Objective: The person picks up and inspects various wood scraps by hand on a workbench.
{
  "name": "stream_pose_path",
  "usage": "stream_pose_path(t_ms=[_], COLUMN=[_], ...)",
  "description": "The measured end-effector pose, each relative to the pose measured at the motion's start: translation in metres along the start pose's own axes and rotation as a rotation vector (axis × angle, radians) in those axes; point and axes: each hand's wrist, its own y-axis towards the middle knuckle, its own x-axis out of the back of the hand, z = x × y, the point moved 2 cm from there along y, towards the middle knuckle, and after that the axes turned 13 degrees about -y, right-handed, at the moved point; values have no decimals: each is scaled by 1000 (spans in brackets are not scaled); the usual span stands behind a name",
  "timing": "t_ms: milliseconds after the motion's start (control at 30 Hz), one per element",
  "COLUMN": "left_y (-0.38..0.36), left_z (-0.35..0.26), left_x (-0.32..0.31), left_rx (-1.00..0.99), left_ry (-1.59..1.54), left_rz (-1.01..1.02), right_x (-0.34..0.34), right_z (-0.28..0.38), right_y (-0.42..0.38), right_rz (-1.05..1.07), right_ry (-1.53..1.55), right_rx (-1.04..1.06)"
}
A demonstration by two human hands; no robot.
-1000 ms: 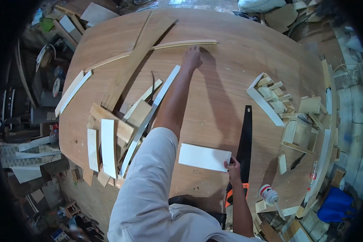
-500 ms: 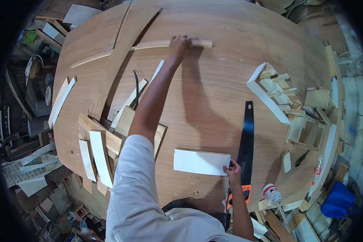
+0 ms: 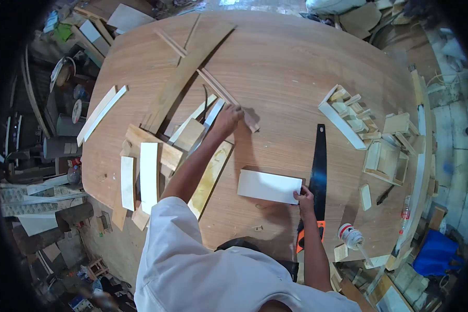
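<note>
My left hand [image 3: 228, 122] is closed around a long thin wooden strip [image 3: 217, 87], near its close end. The strip slants across the table and appears to pass beneath a long brown board [image 3: 184, 65], its far part [image 3: 170, 41] showing beyond. My right hand [image 3: 305, 199] grips the right end of a white-faced rectangular board [image 3: 269, 186], thumb on its top face. Just right of that hand lies a handsaw [image 3: 319, 166] with a dark blade and an orange-black handle, partly behind my right forearm.
Several white and bare wood offcuts [image 3: 148, 174] are piled at the left. Small wooden box-like assemblies [image 3: 346, 117] stand at the right. Near the front right are a white container [image 3: 350, 236], a small white block [image 3: 366, 197] and a clear bottle [image 3: 405, 213].
My left hand has drawn the strip's near end toward me, swinging it from nearly crosswise to a steep slant. The white board stays in my right hand; the view has shifted.
</note>
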Motion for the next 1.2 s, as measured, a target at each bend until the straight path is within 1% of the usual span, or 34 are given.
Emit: stream_pose_path(t_ms=[100, 133, 167, 233, 267, 367, 400, 433, 467, 500, 567, 600, 667, 700, 733, 767, 800, 833, 900, 933, 1000, 1033, 1100, 1167, 1200], left_y=[-46, -59, -70, -94, -107, -149, -166, -185, -203, -222, -265, -285, -317, -327, -338, -347, -355, -360, -365, -367, -369, -369, -368, -364, -359], left_z=[-22, -30, -32, -39, -48, -87, -97, -106, -114, -120, -121, -121, -118, -124, -130, -135, -137, -138, -139, -139, -139, -139, -144, -149, -154], left_x=[11, 14, 11, 7, 7, 9, 10, 10, 11, 11, 7, 3, -2, -1, -2, -3, -6, -9, -9, -6, -1, -1, -2, -6, -9], left_rx=[19, 36, 34, 92, 140, 189, 188, 232, 274, 274, 424, 427, 628, 629, 709, 785, 798, 797, 840, 836, 895, 893, 802, 776, 784], left_ry=[25, 38, 46, 122, 46, -159, -156, -207, -259, -256, -190, -191, -160, -162, -98, -34, 63, 61, 193, 189, 39, 36, -10, -38, -175], left_rz=[1, -5, -14, -204, -196, -314, -320, -352, -384, -390, -477, -480, -453, -456, -424, -394, -365, -365, -401, -399, -367, -367, -369, -385, -358], right_x=[1, 4, 3, 0, -1, -8, -9, -10, -12, -14, -17, -17, -17, -17, -16, -16, -15, -13, -8, -7, -3, -3, -6, -12, -15], right_z=[6, -23, -15, 9, 7, 8, 4, 1, -1, -4, -12, -16, -22, -23, -25, -24, -25, -28, -29, -29, -26, -24, -22, -21, -19], right_y=[-3, 22, 13, -8, -6, -15, -17, -25, -32, -39, -54, -62, -78, -89, -100, -110, -118, -124, -133, -139, -149, -154, -163, -169, -174], right_rz=[26, 37, 39, 50, 67, 24, 59, 61, 55, 50, 60, 67, 74, 78, 77, 72, 66, 63, 74, 68, 54, 51, 40, 30, 15], right_ry=[-13, -63, -63, -17, -45, -100, -110, -111, -60, -11, 23, 59, 68, 79, 75, 54, 34, 33, 4, 4, 9, 8, 26, 28, 31], right_rx=[-15, 217, 229, 65, 68, 62, 85, 88, 61, 35, 49, 57, 74, 83, 83, 96, 108, 108, 177, 177, 226, 226, 228, 240, 264])
